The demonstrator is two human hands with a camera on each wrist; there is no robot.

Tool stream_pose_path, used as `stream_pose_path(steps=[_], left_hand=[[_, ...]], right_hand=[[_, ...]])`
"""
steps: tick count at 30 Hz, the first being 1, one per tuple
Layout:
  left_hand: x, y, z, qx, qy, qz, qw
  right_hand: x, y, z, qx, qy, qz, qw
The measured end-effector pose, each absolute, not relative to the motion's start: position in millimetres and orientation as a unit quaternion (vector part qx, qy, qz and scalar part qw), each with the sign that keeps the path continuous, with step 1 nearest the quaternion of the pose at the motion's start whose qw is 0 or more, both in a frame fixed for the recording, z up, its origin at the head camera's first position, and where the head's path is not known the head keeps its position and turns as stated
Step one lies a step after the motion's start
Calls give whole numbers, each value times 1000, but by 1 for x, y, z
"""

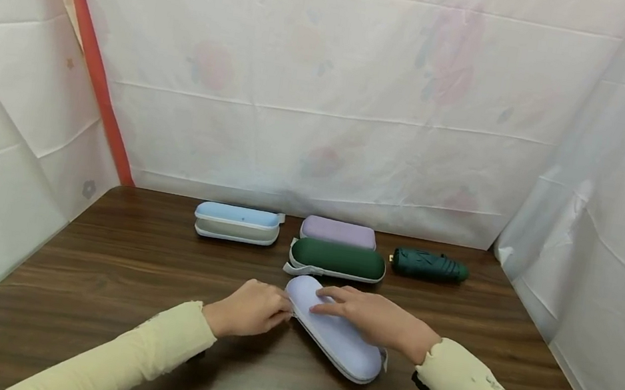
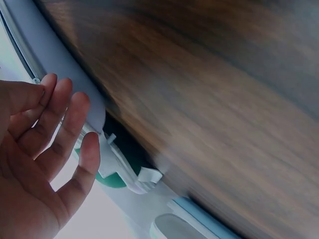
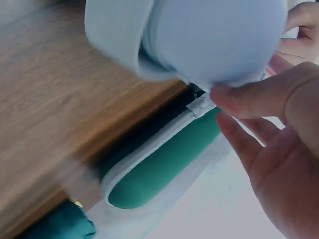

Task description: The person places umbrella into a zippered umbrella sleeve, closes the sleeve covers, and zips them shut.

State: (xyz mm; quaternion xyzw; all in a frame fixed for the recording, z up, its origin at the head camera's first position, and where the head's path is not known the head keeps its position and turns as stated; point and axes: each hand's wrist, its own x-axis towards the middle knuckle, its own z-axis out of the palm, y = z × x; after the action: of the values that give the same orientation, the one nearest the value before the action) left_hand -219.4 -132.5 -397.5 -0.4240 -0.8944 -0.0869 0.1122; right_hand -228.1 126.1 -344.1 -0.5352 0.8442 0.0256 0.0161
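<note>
A lavender zippered case (image 1: 336,337) lies slantwise on the brown table in front of me. My left hand (image 1: 253,309) is at its far left end, where thumb and forefinger pinch the small zipper pull (image 2: 36,80) on the seam; the other fingers are loosely bent in the left wrist view. My right hand (image 1: 376,316) reaches over the case from the right, fingers spread and lightly bent, fingertips resting on the lid. In the right wrist view, the thumb (image 3: 249,99) touches the case close to its edge.
Just beyond lies a dark green case (image 1: 338,259) with a pale strap, and behind it a purple case (image 1: 338,232). A light blue case (image 1: 238,215) stands partly open at back left. A folded dark green umbrella (image 1: 428,265) lies at right. White sheets (image 1: 328,89) enclose the table.
</note>
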Motion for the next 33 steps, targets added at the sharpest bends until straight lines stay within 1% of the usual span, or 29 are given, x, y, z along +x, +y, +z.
stream_pose_path(steps=[3, 5, 11, 14, 22, 28, 33], left_hand=[[-220, -135, -398, -419, -896, -84, 120], [-221, -137, -399, -419, -895, -85, 125], [-227, -136, -399, -417, -895, -82, 134], [-230, -133, -399, -416, -895, -78, 139], [-230, -126, -396, -419, -896, -69, 131], [-231, -125, -394, -423, -893, -53, 143], [-230, -125, -395, -437, -889, -51, 130]], right_hand=[[-226, 123, -342, -534, 844, 30, 25], [-226, 121, -341, -542, 839, 41, 20], [-228, 114, -341, -578, 808, 110, -19], [-230, 112, -341, -591, 796, 130, -27], [-234, 108, -344, -578, 814, 61, 14], [-237, 104, -345, -573, 818, 47, 2], [-238, 100, -346, -566, 823, 37, -8]])
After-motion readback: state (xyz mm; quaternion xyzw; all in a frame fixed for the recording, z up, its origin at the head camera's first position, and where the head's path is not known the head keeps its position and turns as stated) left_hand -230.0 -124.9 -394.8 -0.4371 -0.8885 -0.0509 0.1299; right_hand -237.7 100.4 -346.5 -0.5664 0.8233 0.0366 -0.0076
